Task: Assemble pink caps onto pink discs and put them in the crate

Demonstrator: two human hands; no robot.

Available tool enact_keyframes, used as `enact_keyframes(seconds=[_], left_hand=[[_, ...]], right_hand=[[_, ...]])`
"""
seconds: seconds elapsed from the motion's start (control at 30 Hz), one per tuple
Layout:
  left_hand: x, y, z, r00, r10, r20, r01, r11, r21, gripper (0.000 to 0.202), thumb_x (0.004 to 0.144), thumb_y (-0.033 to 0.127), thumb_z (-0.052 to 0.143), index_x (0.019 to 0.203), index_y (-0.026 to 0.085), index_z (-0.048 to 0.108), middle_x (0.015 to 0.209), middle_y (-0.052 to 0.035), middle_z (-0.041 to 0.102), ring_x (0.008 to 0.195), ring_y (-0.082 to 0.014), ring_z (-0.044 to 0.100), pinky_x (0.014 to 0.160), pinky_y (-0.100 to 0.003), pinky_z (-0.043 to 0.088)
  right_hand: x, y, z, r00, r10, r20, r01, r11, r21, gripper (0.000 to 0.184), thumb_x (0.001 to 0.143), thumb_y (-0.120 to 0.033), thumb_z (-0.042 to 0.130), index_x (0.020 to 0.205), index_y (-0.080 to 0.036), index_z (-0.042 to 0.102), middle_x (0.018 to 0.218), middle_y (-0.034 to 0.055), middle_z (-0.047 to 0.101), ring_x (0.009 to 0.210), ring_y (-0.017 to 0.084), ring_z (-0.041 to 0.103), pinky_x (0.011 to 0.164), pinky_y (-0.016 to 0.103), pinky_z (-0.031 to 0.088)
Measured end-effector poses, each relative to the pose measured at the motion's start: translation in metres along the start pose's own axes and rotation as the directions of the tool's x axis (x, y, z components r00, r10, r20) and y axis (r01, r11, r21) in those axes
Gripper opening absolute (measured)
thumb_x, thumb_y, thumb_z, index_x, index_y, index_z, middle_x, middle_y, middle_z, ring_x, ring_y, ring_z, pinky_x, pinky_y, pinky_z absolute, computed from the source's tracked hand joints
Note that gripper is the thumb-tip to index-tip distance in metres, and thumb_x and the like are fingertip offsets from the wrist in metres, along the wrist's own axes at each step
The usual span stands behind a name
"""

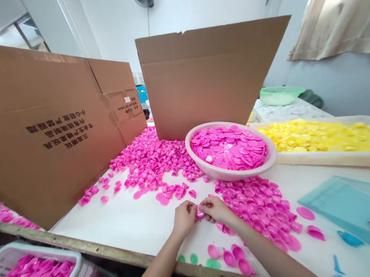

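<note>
Basin (235, 176) on table (97, 228), right of centre, discs (229, 146) inside. Carton (211, 79) behind it; second carton (28, 101) to the left. Cups (256, 206) scattered before and left of basin. Tray (311, 158) to its right, bag (355, 201) in front of tray. Crate (78, 261) lower left, seemingly below table level.

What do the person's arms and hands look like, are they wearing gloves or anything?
No gloves: the left hand and right hand are bare. Both forearms look slim and bare too, with no sleeve, watch or bracelet showing. Any small ring is hard to tell.
</note>
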State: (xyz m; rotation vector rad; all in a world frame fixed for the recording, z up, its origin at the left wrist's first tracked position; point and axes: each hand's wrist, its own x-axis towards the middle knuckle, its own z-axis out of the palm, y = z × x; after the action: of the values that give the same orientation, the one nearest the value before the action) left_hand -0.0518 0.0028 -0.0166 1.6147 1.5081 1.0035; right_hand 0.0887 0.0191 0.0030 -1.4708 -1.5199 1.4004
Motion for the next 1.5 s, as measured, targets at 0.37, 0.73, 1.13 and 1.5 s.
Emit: enact_keyframes(seconds=[0.37,0.73,1.13,1.5], left_hand=[[0.009,0.012,0.001,0.999,-0.006,0.037,-0.009,0.924,0.383,0.023,0.080,0.029,0.035,0.077,0.016,0.053,0.074,-0.0049,0.060,0.068,-0.0143,0.055,0.061,-0.024,0.038],[0.020,0.016,0.016,0.996,0.072,-0.044,-0.027,0.768,0.640,0.028,0.084,0.028,0.026,0.102,0.020,0.046,0.098,-0.0080,0.049,0.093,-0.0214,0.043,0.074,-0.033,0.033],[0.021,0.014,0.016,0.990,0.140,-0.002,-0.112,0.804,0.584,0.027,0.085,0.027,0.024,0.091,0.022,0.050,0.090,-0.0038,0.053,0.086,-0.0182,0.045,0.073,-0.031,0.030],[-0.002,0.025,-0.011,0.998,0.067,0.008,-0.060,0.840,0.540,0.030,0.086,0.031,0.021,0.096,0.022,0.047,0.076,-0.0016,0.060,0.071,-0.0146,0.057,0.062,-0.023,0.034]], right_hand=[[0.006,0.001,0.004,0.991,0.125,0.047,-0.122,0.990,-0.074,0.007,0.079,-0.017,0.048,0.073,-0.013,0.048,0.048,0.0004,0.057,0.044,0.012,0.058,0.039,0.020,0.046],[0.022,-0.004,-0.020,0.884,0.278,0.376,-0.177,0.943,-0.281,0.020,0.080,-0.022,0.048,0.062,-0.013,0.047,0.045,0.0007,0.057,0.041,0.012,0.058,0.040,0.018,0.046],[0.027,-0.006,-0.021,0.850,0.352,0.393,-0.091,0.831,-0.548,0.032,0.082,-0.033,0.042,0.057,-0.012,0.046,0.047,0.0019,0.058,0.033,0.011,0.054,0.038,0.019,0.044],[-0.003,-0.017,0.004,0.969,-0.107,0.223,0.223,0.766,-0.603,0.019,0.074,-0.028,0.049,0.064,-0.013,0.056,0.057,0.0047,0.062,0.047,0.012,0.057,0.046,0.018,0.041]])
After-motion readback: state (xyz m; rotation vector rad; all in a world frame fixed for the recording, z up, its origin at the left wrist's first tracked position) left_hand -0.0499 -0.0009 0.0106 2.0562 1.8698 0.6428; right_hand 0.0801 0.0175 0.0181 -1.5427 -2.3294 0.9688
